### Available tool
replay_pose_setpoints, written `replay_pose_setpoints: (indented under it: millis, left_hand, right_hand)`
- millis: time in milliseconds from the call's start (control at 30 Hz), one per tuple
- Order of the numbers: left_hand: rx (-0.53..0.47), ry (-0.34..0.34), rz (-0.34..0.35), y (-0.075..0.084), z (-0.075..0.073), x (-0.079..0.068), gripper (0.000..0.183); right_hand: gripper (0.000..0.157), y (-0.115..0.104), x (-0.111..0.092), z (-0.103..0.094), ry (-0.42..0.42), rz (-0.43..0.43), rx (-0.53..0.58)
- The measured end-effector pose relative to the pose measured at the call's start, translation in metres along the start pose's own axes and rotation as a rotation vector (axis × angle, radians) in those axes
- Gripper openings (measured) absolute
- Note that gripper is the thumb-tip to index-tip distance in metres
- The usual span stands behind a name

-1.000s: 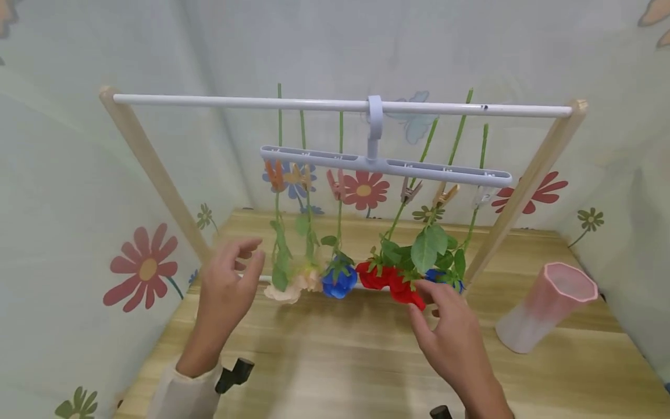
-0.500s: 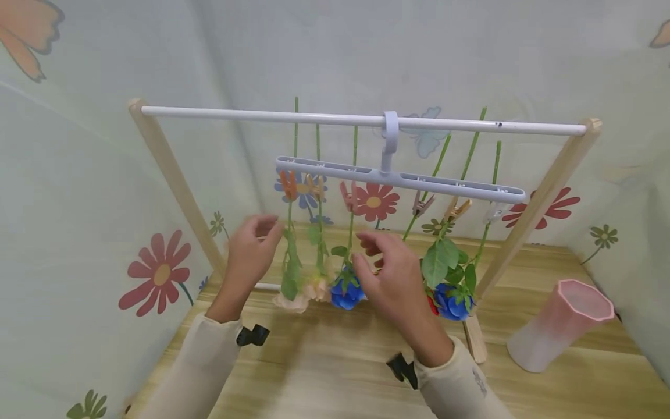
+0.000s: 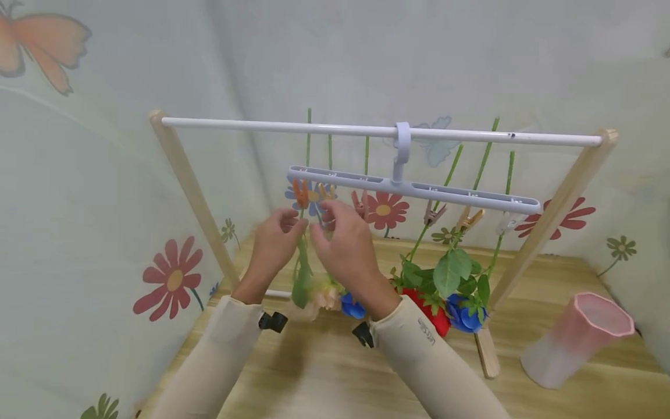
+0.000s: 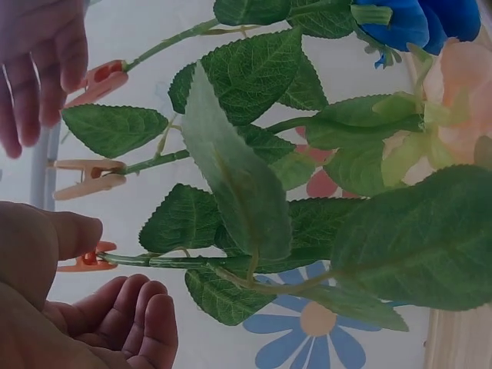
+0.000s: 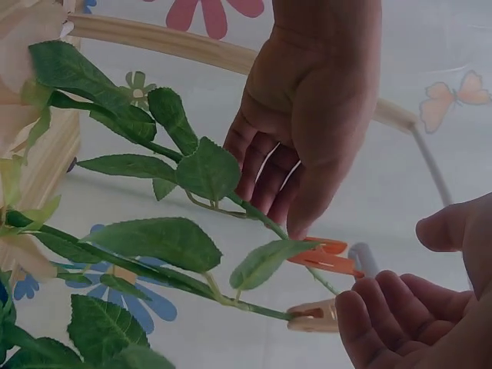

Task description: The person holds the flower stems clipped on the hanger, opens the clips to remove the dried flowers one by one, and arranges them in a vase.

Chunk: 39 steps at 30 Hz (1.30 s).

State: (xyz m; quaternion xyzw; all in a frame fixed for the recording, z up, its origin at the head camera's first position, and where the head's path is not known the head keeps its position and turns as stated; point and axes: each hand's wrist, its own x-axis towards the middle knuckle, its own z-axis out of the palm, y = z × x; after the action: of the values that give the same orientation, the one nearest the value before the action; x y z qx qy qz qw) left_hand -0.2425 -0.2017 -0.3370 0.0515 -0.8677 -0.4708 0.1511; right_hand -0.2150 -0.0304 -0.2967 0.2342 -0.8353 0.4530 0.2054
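Artificial flowers hang upside down from the clothespins of a pale blue clip hanger [image 3: 356, 179]. My left hand [image 3: 274, 244] is at the leftmost stem, just below the orange clothespin [image 3: 300, 194]. In the left wrist view its thumb [image 4: 80, 234] and loosely bent fingers stand apart on either side of that stem [image 4: 154, 261]. My right hand [image 3: 348, 241] faces it from the right, fingers parted, holding nothing. Its fingertips are close to the tan clothespin [image 5: 315, 316]. Behind it, the pink clothespin [image 3: 361, 202] and blue flower [image 3: 352, 305] are partly hidden.
The hanger hooks over a white rod [image 3: 262, 127] between wooden posts [image 3: 191, 192]. Red flowers [image 3: 439, 319] and another blue flower [image 3: 466, 314] hang at the right. A pink and white vase [image 3: 576, 340] stands on the wooden table [image 3: 324, 378] at the right.
My right hand has moved left and up from the red flowers to the left-hand clothespins. My left hand has risen to the orange clothespin. The head view has shifted left.
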Motion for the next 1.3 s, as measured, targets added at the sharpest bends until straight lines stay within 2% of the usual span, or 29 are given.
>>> replay_pose_setpoints:
  millis: [133,300,500,900,1133,1300]
  left_hand:
    - [0.013,-0.024,0.015,0.000,0.005,0.003,0.048]
    - [0.033,0.002,0.007,-0.002,0.001,0.008,0.042]
    - [0.033,-0.016,0.002,-0.005,0.000,0.009,0.037]
    - [-0.099,-0.022,-0.005,-0.001,0.000,0.003,0.030]
    - [-0.207,-0.053,-0.043,-0.002,-0.007,-0.001,0.030]
    - [-0.185,-0.064,-0.053,-0.003,-0.010,-0.004,0.033]
  right_hand:
    - [0.040,-0.003,0.008,0.006,0.014,0.009,-0.045]
    - [0.046,-0.007,0.019,0.018,-0.016,0.039,-0.028]
    - [0.044,-0.008,0.023,0.032,-0.025,0.093,-0.060]
    - [0.038,-0.005,0.030,0.048,0.017,0.089,-0.130]
    - [0.033,-0.008,0.032,0.059,0.067,0.090,-0.197]
    - [0.030,-0.010,0.033,0.065,0.087,0.080,-0.242]
